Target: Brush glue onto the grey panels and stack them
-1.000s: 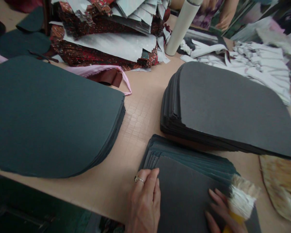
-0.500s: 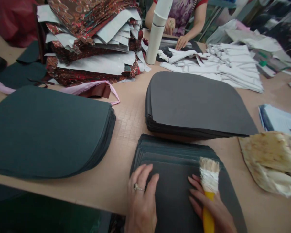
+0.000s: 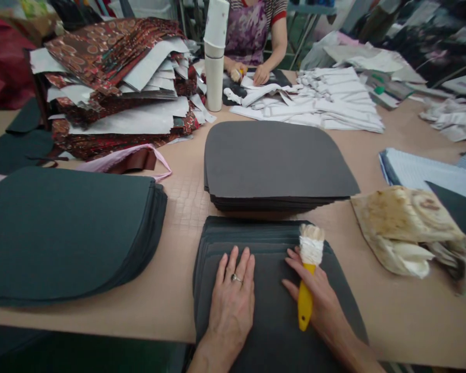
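Observation:
My left hand [image 3: 233, 298], with a ring on one finger, lies flat on the near stack of dark sheets [image 3: 270, 311], its fingers stretched forward. To its right, my right hand [image 3: 326, 303] keeps a paintbrush [image 3: 305, 303] tucked against it. The brush has a yellow handle, a white-wrapped neck and pale bristles pointing away from me. Fingertips of the right hand touch the top sheet. The sheets' far edges are fanned out in narrow steps. Just beyond stands a neat stack of dark grey rounded pieces [image 3: 275, 158].
A dark green stack [image 3: 66, 233] lies at left. Behind it rises a tall pile of patterned pieces [image 3: 112, 88], beside a white tube [image 3: 214, 67]. A stained cloth [image 3: 396, 223] lies right. Across the table a person [image 3: 252, 36] works near white strips [image 3: 326, 98].
The left hand has gone from curved, spread fingers to lying flat on the sheets. The right hand still has the brush. The whole view has shifted, showing more of the right side.

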`<state>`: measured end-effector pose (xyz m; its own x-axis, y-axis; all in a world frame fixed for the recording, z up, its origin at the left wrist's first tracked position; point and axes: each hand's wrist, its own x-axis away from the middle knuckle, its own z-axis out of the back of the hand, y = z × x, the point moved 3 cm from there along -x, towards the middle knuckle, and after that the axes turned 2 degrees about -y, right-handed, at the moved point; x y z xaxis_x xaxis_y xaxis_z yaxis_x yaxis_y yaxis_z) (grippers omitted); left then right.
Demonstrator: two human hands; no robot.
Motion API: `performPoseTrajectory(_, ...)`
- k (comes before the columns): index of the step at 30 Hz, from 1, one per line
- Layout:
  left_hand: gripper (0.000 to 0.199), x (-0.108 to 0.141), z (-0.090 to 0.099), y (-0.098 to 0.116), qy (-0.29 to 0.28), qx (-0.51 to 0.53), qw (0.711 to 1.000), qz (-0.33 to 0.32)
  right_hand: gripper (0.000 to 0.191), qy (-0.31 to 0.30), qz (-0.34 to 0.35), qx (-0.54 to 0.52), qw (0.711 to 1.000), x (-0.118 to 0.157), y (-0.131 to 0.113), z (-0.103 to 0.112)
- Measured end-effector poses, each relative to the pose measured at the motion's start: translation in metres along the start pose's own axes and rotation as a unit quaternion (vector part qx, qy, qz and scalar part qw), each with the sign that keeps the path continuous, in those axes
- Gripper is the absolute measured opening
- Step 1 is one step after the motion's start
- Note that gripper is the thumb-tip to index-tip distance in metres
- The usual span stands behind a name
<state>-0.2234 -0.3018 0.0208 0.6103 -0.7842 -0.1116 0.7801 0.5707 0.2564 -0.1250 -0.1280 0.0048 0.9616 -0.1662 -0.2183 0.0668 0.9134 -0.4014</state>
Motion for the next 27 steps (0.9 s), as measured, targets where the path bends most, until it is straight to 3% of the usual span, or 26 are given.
performPoseTrajectory(3, 0.05, -0.001, 0.001, -0.002, -0.007, 0.002, 1.0, -0.005, 0.041, 0.064, -0.093, 0.035, 0.993, 0.024, 0.043, 0.023)
performPoseTrajectory(5, 0.052, -0.003, 0.002, 0.0, -0.009, 0.007, 1.0, -0.002, 0.042, 0.096, -0.127, 0.06, 0.985, 0.038, 0.057, 0.035)
performPoseTrajectory(7, 0.052, -0.005, 0.004, 0.006, -0.011, 0.002, 1.0, 0.004, 0.039, 0.102, -0.11, 0.056, 0.987, 0.044, 0.054, 0.038)
performPoseTrajectory(11, 0.05, -0.014, 0.007, 0.025, -0.037, 0.003, 0.999, -0.035, 0.034, 0.069, -0.002, 0.009, 0.998, 0.04, 0.025, 0.024)
performPoseTrajectory(14, 0.048, -0.018, 0.006, 0.014, -0.049, -0.017, 0.998, -0.042, 0.035, 0.063, 0.007, 0.008, 0.998, 0.035, 0.021, 0.012)
performPoseTrajectory(19, 0.047, -0.012, 0.014, -0.061, 0.007, -0.084, 0.993, 0.083, 0.033, 0.093, 0.016, 0.005, 0.995, 0.027, 0.033, 0.004)
performPoseTrajectory(21, 0.048, 0.001, 0.022, -0.078, 0.04, -0.06, 0.985, 0.157, 0.03, 0.107, 0.009, 0.007, 0.994, 0.026, 0.036, 0.006)
performPoseTrajectory(23, 0.052, 0.023, 0.028, -0.072, 0.065, 0.014, 0.973, 0.219, 0.031, 0.127, -0.023, 0.008, 0.992, 0.033, 0.041, 0.011)
performPoseTrajectory(25, 0.058, 0.05, 0.028, -0.048, 0.081, 0.12, 0.949, 0.279, 0.037, 0.151, -0.083, -0.008, 0.985, 0.049, 0.051, 0.018)
performPoseTrajectory(27, 0.059, 0.078, 0.018, -0.019, 0.092, 0.212, 0.905, 0.357, 0.05, 0.157, -0.171, -0.045, 0.972, 0.07, 0.065, 0.022)
